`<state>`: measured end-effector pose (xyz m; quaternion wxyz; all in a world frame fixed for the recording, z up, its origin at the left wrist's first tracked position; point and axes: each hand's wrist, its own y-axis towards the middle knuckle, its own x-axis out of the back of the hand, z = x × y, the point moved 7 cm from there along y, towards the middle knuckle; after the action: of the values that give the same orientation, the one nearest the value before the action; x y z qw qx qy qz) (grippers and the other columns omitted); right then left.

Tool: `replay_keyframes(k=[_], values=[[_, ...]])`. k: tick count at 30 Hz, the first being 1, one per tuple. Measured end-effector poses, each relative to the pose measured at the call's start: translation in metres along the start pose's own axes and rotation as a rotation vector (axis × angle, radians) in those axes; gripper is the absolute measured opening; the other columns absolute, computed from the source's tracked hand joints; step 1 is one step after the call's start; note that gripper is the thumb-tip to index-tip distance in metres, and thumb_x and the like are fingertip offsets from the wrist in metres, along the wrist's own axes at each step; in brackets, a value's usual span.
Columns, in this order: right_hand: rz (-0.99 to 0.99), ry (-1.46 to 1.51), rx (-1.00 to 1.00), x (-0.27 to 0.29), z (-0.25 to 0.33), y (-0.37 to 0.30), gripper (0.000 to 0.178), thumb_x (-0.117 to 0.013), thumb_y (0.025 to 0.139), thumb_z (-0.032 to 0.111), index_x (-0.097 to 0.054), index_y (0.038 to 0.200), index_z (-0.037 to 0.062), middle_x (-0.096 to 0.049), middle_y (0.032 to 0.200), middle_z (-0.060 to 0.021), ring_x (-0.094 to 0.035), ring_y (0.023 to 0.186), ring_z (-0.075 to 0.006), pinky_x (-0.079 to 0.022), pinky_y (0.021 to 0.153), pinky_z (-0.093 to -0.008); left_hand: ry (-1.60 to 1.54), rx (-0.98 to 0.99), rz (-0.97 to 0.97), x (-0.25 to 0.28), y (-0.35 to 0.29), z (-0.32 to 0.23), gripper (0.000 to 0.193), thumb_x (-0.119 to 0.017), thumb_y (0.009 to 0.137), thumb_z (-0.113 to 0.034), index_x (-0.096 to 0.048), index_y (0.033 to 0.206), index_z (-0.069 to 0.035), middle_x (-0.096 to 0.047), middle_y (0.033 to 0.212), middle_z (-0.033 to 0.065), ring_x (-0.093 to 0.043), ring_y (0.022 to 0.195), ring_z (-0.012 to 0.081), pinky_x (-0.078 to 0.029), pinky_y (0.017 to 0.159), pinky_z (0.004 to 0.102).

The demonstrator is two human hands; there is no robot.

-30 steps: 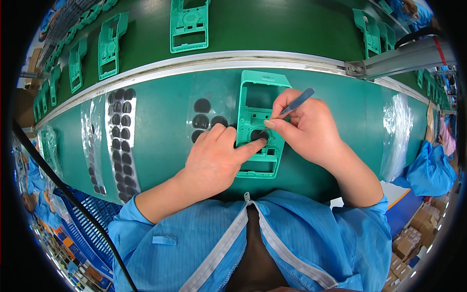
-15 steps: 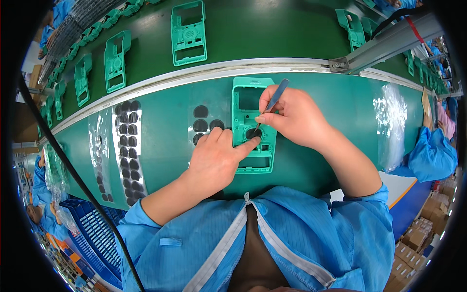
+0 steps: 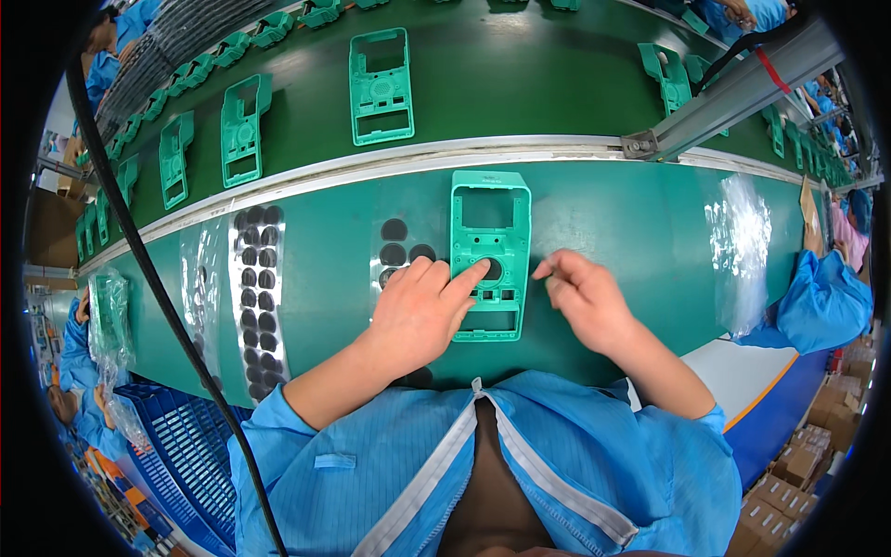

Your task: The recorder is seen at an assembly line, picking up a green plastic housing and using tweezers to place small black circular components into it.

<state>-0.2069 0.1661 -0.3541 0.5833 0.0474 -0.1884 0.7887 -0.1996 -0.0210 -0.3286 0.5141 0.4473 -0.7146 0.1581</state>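
In front of me a green plastic housing (image 3: 492,243) lies flat on the bench. A dark round disc (image 3: 489,272) sits in its round recess, and the stretched index finger of my left hand (image 3: 418,311) presses on it. The rest of that hand rests beside the housing, over a clear sheet of black round stickers (image 3: 393,253), partly covering it. My right hand (image 3: 587,302) is just right of the housing, apart from it, with fingers curled in. Whether it still holds the tweezers cannot be seen.
More sticker strips (image 3: 258,297) lie to the left. Clear plastic bags (image 3: 738,251) lie at the right. Beyond a metal rail, green housings (image 3: 381,85) stand on a conveyor (image 3: 520,84). A metal arm (image 3: 733,93) crosses at right; a black cable (image 3: 158,288) hangs at left.
My right hand has drawn back right and down from the housing; the tweezers no longer show. My left index finger stays on the disc.
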Motion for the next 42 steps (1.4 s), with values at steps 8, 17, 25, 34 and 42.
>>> replay_keyframes(k=[8, 17, 25, 34, 42], values=[[0.113, -0.385, -0.047, -0.033, 0.016, 0.003, 0.029, -0.065, 0.085, 0.025, -0.057, 0.097, -0.0004, -0.065, 0.079, -0.0201, -0.064, 0.075, -0.0381, -0.051, 0.067, -0.0439, -0.043, -0.021, 0.043, -0.003, -0.007, 0.005, 0.053, -0.065, 0.073, -0.005, -0.06, 0.124, -0.018, -0.054, 0.083, 0.0089, -0.051, 0.073, 0.0263, -0.044, 0.065, 0.0377], [-0.296, -0.365, 0.103, 0.053, 0.023, 0.08, 0.027, -0.058, 0.089, 0.025, -0.057, 0.094, -0.0019, -0.062, 0.082, -0.0234, -0.061, 0.081, -0.0411, -0.047, 0.072, -0.0463, -0.28, 0.033, -0.222, 0.032, -0.019, 0.036, 0.06, -0.066, 0.073, -0.013, -0.05, 0.129, 0.001, -0.056, 0.118, 0.0208, -0.051, 0.107, 0.0385, -0.037, 0.095, 0.0479], [-0.799, -0.909, 0.052, 0.142, 0.062, 0.189, 0.035, -0.061, 0.087, 0.019, -0.048, 0.118, 0.0072, -0.067, 0.092, -0.0198, -0.065, 0.086, -0.0385, -0.05, 0.073, -0.0492, 0.186, 0.417, -0.049, 0.034, -0.023, 0.084, 0.089, -0.078, 0.068, -0.046, -0.04, 0.141, -0.014, -0.034, 0.141, 0.0316, -0.031, 0.133, 0.0472, -0.025, 0.105, 0.0608], [-0.502, -0.444, 0.411, -0.049, 0.129, 0.242, 0.032, -0.067, 0.081, 0.023, -0.06, 0.106, 0.005, -0.066, 0.091, -0.0157, -0.064, 0.086, -0.0336, -0.05, 0.076, -0.042, 0.032, 0.381, -0.086, 0.039, -0.024, 0.088, 0.078, -0.079, 0.07, -0.026, -0.043, 0.139, -0.014, -0.045, 0.133, 0.0231, -0.046, 0.119, 0.0384, -0.04, 0.098, 0.0473], [0.061, -0.218, 0.399, -0.221, 0.159, 0.285, 0.022, -0.066, 0.079, 0.022, -0.07, 0.096, 0.0084, -0.068, 0.094, -0.0153, -0.065, 0.086, -0.0321, -0.05, 0.078, -0.0404, -0.258, 0.499, -0.037, 0.035, -0.024, 0.094, 0.065, -0.075, 0.069, -0.007, -0.048, 0.128, -0.006, -0.06, 0.101, 0.015, -0.057, 0.098, 0.0358, -0.05, 0.083, 0.0411]])
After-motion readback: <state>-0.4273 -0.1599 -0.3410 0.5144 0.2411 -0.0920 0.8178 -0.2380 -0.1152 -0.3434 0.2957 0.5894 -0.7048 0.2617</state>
